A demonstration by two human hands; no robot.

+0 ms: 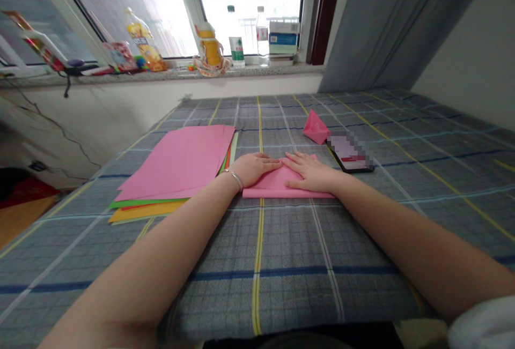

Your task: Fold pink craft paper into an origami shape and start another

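A folded sheet of pink paper lies flat on the plaid bedspread in front of me, with a folded strip along its near edge. My left hand rests flat on its left part, fingers stretched to the right; a silver bangle circles that wrist. On the right part, my right hand presses palm down with its fingers spread. The two hands' fingertips nearly meet around the middle of the paper and hide much of its upper side.
A stack of coloured paper, pink on top, lies to the left. Beyond my right hand are a folded pink paper shape and a phone. Bottles and boxes line the windowsill behind the plaid bedspread.
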